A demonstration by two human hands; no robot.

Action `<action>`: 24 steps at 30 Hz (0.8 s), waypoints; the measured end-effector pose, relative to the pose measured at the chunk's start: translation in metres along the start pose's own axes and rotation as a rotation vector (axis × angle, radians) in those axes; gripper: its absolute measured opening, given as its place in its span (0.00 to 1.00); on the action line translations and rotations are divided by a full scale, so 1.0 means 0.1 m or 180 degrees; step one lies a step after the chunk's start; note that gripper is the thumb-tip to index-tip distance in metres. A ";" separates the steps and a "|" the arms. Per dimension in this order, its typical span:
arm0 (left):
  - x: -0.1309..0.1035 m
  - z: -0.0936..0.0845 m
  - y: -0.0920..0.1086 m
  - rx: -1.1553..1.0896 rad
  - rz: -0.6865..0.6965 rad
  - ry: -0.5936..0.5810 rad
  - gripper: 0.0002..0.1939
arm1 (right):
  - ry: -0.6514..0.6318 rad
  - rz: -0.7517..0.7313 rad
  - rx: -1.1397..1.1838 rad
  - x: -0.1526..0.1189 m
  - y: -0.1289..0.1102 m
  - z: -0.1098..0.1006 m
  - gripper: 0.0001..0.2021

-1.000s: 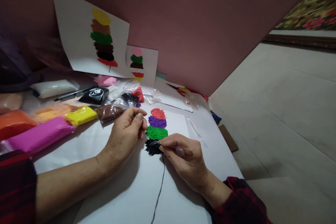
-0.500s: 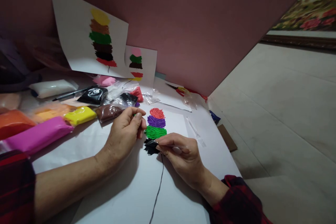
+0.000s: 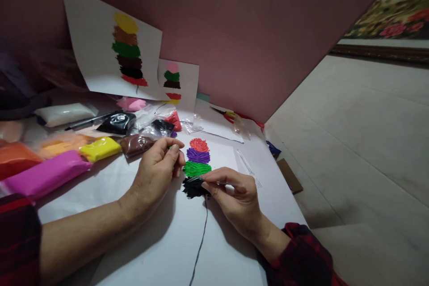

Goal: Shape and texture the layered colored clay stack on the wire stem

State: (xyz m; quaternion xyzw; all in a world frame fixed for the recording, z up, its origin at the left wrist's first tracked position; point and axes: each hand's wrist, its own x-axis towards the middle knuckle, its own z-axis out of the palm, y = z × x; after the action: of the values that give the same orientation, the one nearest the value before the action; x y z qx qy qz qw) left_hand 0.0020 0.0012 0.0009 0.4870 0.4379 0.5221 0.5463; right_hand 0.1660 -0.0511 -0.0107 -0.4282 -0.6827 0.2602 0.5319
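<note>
A strip of textured modelling clay lies on white paper (image 3: 224,152), coral red (image 3: 199,145) at the top, then purple (image 3: 198,156), green (image 3: 197,169) and black (image 3: 192,189). From the black clay a dark line (image 3: 201,246) runs down the sheet. My right hand (image 3: 236,196) is closed in a pinch on a thin clear plastic tool (image 3: 193,179), whose tip rests at the upper part of the black clay. Left of the strip, my left hand (image 3: 161,161) is pinched shut, a speck of green clay (image 3: 170,147) showing at its fingertips.
Bagged clay in yellow (image 3: 101,149), magenta (image 3: 50,174), brown (image 3: 136,145) and black (image 3: 117,123) crowds the left. Two sheets with coloured stacks (image 3: 110,53) lean on the wall. A clear plastic fork (image 3: 246,162) lies right, scissors (image 3: 225,114) behind.
My right hand's tool tip has shifted slightly up and left over the black clay, exposing more of it. My left hand keeps its pinch. The whole view has drifted a little.
</note>
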 end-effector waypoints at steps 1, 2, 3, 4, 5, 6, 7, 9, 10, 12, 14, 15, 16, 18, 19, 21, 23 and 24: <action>0.00 0.00 0.00 0.0000 0.0003 -0.0003 0.05 | -0.0032 0.0006 -0.0060 0.00 0.01 0.00 0.03; 0.00 0.00 0.00 -0.0002 0.0003 -0.0009 0.05 | -0.0059 0.0007 -0.0108 -0.01 0.01 0.00 0.03; 0.00 0.00 0.00 -0.0003 0.0006 -0.0017 0.05 | -0.0081 0.0004 -0.0141 -0.01 0.01 0.00 0.02; 0.00 0.00 0.00 -0.0007 0.0015 -0.0021 0.05 | -0.0093 0.0003 -0.0160 -0.01 0.02 0.00 0.02; 0.00 0.00 0.00 -0.0012 0.0021 -0.0028 0.05 | -0.0096 0.0002 -0.0170 -0.01 0.02 0.00 0.02; 0.00 0.00 -0.01 -0.0018 0.0026 -0.0029 0.05 | -0.0093 -0.0001 -0.0171 -0.01 0.02 0.00 0.02; 0.00 0.00 -0.01 -0.0024 0.0028 -0.0035 0.04 | -0.0095 0.0000 -0.0170 -0.01 0.02 0.00 0.02; 0.01 0.00 -0.02 -0.0031 0.0033 -0.0038 0.04 | -0.0110 0.0012 -0.0158 -0.01 0.03 0.01 0.02; 0.01 0.00 -0.02 -0.0029 0.0033 -0.0039 0.04 | -0.0118 0.0019 -0.0145 -0.01 0.03 0.01 0.02; 0.01 0.00 -0.02 -0.0026 0.0051 -0.0048 0.04 | -0.0139 0.0028 -0.0129 -0.01 0.02 0.01 0.02; 0.01 -0.01 -0.02 -0.0021 0.0070 -0.0054 0.05 | -0.0153 0.0029 -0.0133 -0.01 0.02 0.02 0.02; 0.01 -0.01 -0.02 -0.0018 0.0072 -0.0057 0.05 | -0.0160 0.0032 -0.0139 -0.01 0.01 0.02 0.03; 0.01 -0.01 -0.02 -0.0019 0.0072 -0.0057 0.05 | -0.0162 0.0033 -0.0143 -0.01 0.01 0.03 0.03; 0.00 -0.01 -0.02 -0.0025 0.0055 -0.0051 0.04 | -0.0159 0.0039 -0.0137 -0.01 0.00 0.04 0.03; 0.00 -0.01 -0.02 -0.0031 0.0046 -0.0052 0.04 | -0.0166 0.0049 -0.0131 -0.01 0.00 0.04 0.03; 0.00 0.00 -0.02 -0.0035 0.0043 -0.0055 0.04 | -0.0185 0.0074 -0.0105 -0.01 0.00 0.04 0.04; 0.01 0.01 -0.01 -0.0027 0.0052 -0.0060 0.04 | -0.0200 0.0103 -0.0062 -0.01 0.00 0.04 0.04; 0.01 0.01 -0.01 -0.0024 0.0055 -0.0060 0.04 | -0.0195 0.0104 -0.0046 -0.01 0.00 0.04 0.04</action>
State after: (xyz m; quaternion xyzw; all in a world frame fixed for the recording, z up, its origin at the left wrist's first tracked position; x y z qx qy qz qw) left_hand 0.0033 0.0024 -0.0001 0.4936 0.4266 0.5238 0.5477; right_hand 0.1624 -0.0517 -0.0121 -0.4350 -0.6934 0.2770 0.5033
